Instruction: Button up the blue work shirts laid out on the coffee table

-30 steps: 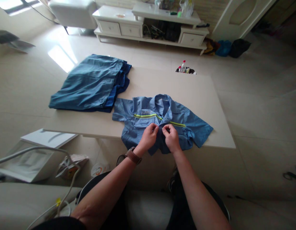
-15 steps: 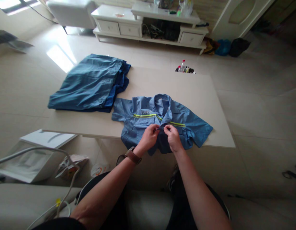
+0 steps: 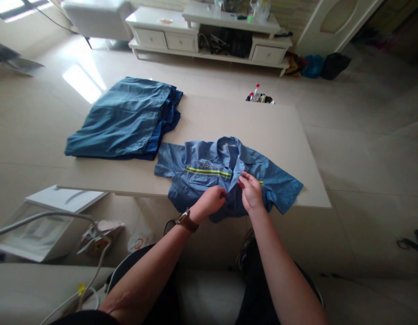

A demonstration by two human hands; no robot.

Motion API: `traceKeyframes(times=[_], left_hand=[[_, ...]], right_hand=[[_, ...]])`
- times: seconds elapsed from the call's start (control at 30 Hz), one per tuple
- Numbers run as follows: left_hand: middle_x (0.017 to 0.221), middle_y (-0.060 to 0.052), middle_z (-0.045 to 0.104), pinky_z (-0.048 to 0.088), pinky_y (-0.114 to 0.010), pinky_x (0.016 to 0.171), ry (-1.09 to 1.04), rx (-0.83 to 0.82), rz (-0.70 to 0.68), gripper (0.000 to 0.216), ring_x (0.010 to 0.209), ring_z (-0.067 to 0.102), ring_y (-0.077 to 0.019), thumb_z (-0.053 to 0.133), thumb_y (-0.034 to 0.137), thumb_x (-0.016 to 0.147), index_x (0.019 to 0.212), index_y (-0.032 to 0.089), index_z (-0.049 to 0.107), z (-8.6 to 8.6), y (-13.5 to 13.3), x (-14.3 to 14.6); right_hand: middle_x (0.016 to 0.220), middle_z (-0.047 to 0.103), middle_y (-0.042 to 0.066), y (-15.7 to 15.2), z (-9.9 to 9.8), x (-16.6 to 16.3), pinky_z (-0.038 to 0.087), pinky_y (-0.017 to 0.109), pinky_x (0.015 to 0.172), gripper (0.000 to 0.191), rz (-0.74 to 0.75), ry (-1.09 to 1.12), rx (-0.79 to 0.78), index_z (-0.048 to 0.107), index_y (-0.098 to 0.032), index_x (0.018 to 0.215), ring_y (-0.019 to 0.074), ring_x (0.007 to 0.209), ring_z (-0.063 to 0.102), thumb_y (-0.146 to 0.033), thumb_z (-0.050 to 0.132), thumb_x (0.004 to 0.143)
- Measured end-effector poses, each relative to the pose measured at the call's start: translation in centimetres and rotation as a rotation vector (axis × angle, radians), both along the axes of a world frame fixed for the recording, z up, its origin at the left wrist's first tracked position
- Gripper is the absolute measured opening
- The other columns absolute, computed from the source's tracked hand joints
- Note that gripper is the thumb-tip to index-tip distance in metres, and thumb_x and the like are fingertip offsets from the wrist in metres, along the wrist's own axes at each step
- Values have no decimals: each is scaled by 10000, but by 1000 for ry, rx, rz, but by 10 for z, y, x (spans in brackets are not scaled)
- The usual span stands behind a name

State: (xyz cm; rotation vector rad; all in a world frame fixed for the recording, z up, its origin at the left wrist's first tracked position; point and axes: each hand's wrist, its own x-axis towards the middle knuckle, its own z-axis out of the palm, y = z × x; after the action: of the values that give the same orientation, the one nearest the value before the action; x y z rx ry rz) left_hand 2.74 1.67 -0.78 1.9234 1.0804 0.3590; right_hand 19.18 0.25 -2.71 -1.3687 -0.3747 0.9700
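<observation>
Pinching in the left hand the front edge of a shirt, laid face up at the near side of the table, seemingly for easy reach; probably steadying cloth for the right hand, curved loosely farther up, cannot tell whether gripping

Your shirt is blue. A bright yellow-green stripe with a dark line in it runs across its chest, and pale gray letters sit above that. Left of the shirt, your pile of clothes is greeny blue on top and deep blue below. Under the shirt, your tabletop is plain cream. Past the shirt, you see red caps and a white cabinet. On your side of the shirt, your watch strap is brown.
</observation>
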Motion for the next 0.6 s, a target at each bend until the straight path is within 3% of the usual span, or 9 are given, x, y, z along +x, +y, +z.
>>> traceKeyframes(times=[0.13, 0.27, 0.43, 0.6], left_hand=[[931, -58, 670, 491, -293, 798, -83, 178, 192, 221, 818, 608, -165, 572, 59, 834, 969, 162, 712, -13, 19, 12], [966, -62, 677, 513, -304, 827, -97, 184, 337, 246, 818, 619, -163, 639, 129, 885, 1119, 167, 706, -27, 48, 35], [838, -44, 699, 496, -292, 777, -87, 114, 306, 118, 770, 626, -165, 736, 144, 844, 959, 161, 754, -39, 65, 50], [830, -20, 721, 477, -254, 712, -202, 159, 317, 133, 717, 631, -134, 756, 80, 796, 889, 174, 752, -27, 51, 37]], right_hand=[[952, 720, 38, 3, -2, 4, 514, 281, 710, 402, -10, -4, -26, 723, -175, 947, 147, 798, 627, -337, 789, 585], [911, 724, 33, 5, 2, 5, 494, 260, 671, 358, -9, 13, -44, 712, -177, 886, 145, 789, 626, -338, 773, 573], [735, 635, -43, 5, 3, 2, 451, 242, 603, 391, -35, -38, -43, 585, -210, 823, 123, 673, 582, -333, 819, 534], [741, 654, -60, 0, 9, -2, 448, 257, 604, 496, 2, -33, -71, 508, -238, 950, 137, 649, 593, -313, 794, 552]])
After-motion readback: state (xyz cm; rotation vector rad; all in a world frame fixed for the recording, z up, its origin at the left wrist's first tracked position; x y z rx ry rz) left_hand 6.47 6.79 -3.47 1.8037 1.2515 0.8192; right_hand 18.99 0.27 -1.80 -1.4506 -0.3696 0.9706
